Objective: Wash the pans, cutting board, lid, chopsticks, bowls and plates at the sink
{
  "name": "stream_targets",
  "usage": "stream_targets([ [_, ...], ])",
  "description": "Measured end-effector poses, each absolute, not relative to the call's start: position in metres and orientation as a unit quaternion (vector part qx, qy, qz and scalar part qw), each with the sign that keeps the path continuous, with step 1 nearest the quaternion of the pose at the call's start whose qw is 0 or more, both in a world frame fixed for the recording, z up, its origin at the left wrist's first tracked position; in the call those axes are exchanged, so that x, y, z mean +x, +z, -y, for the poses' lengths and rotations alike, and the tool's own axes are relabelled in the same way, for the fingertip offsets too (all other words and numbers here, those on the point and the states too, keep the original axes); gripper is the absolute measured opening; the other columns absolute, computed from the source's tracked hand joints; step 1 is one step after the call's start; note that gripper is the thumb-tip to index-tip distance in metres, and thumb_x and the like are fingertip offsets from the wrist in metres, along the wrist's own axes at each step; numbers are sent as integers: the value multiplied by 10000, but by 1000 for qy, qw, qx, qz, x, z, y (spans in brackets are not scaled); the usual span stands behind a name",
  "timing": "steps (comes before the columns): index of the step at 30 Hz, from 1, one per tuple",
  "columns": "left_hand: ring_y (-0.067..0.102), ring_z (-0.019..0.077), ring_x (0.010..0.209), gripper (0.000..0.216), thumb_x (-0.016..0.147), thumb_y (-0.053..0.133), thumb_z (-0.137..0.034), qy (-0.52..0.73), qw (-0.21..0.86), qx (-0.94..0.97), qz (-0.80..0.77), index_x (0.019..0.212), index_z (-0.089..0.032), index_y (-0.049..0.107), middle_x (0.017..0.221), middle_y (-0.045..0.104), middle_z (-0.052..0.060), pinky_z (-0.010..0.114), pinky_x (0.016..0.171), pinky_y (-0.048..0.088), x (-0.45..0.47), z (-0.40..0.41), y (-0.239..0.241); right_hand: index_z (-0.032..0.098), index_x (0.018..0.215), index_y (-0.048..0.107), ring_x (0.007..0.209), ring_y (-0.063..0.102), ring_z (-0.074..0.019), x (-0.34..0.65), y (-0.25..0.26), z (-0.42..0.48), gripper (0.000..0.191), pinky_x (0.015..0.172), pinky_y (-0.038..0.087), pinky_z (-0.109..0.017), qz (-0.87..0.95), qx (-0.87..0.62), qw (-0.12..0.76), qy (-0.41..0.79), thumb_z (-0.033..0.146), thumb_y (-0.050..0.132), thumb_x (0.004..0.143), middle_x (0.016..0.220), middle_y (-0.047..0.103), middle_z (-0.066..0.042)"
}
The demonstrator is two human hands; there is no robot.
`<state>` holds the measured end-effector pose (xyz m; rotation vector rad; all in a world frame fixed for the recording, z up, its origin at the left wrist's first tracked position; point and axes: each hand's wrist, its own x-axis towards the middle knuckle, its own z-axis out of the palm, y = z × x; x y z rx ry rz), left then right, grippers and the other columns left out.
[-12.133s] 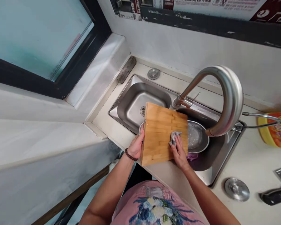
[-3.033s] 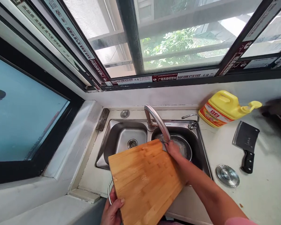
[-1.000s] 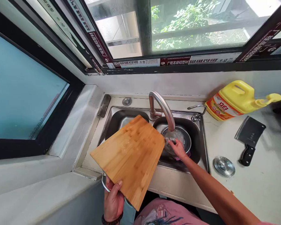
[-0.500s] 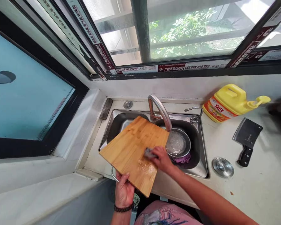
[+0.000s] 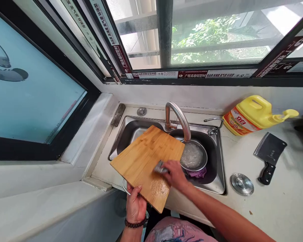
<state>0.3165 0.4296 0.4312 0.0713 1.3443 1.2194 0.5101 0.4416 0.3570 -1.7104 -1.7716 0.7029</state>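
A bamboo cutting board (image 5: 143, 158) is held tilted over the front of the steel double sink (image 5: 218, 183). My left hand (image 5: 135, 205) grips its near corner by the metal handle. My right hand (image 5: 175, 174) presses a grey cloth (image 5: 160, 167) onto the board's right side, where a wet patch shows. Behind the board stands the curved faucet (image 5: 181, 119). Under its spout, in the right basin, sits a steel bowl of water (image 5: 194, 156) with a purple cloth (image 5: 197, 173) beside it.
On the counter to the right lie a yellow detergent jug (image 5: 255, 114) on its side, a black cleaver (image 5: 269, 153) and a round metal sink stopper (image 5: 241, 184). A second stopper (image 5: 141, 111) rests behind the left basin. Windows run along the back wall and the left.
My right hand left the bowl with the grey cloth and now rubs it on the board. The left hand brought the board back over the sink and nearer the faucet.
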Motion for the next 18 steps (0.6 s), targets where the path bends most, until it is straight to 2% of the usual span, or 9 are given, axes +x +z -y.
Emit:
stream_targets([
  [4,690,261,1108,852,602,774,-124,518,616,33,-593,1401,-346,578,1335,685,51,343,856,595,307,-426,430,195,921,674,930,587,-260,534,345,-468,168,821,342,-364,606,-734,226,209,351,619,953,940,688,-97],
  [7,714,251,1037,875,595,781,-128,498,617,36,-608,1417,-337,566,1295,704,60,360,867,595,296,-428,431,208,971,674,947,583,-248,500,348,-451,183,837,354,-355,677,-653,247,232,382,673,915,987,685,-84],
  [10,720,258,1034,895,572,811,-141,472,625,37,-621,1412,-337,571,1242,731,48,378,914,588,284,-425,435,238,1036,675,997,599,-235,489,335,-446,138,889,364,-355,679,-630,270,264,281,659,905,1025,701,-60],
  [12,707,282,1105,876,573,833,-166,454,636,46,-622,1395,-348,587,1230,742,32,400,976,570,275,-420,439,225,1062,676,1044,616,-259,517,311,-460,155,927,376,-388,611,-704,251,259,243,595,931,1065,718,-85],
  [14,680,312,1184,840,585,842,-194,447,638,58,-624,1376,-356,607,1218,752,22,425,1028,548,265,-414,444,189,1072,687,1088,625,-316,565,280,-478,207,958,391,-451,515,-795,205,244,299,548,965,1095,723,-148],
  [18,654,358,1238,817,586,838,-237,435,625,35,-647,1361,-380,620,1135,784,13,474,1046,541,245,-407,449,136,1099,723,1190,620,-360,651,226,-484,278,1029,416,-474,392,-851,185,295,294,658,880,1188,707,-203],
])
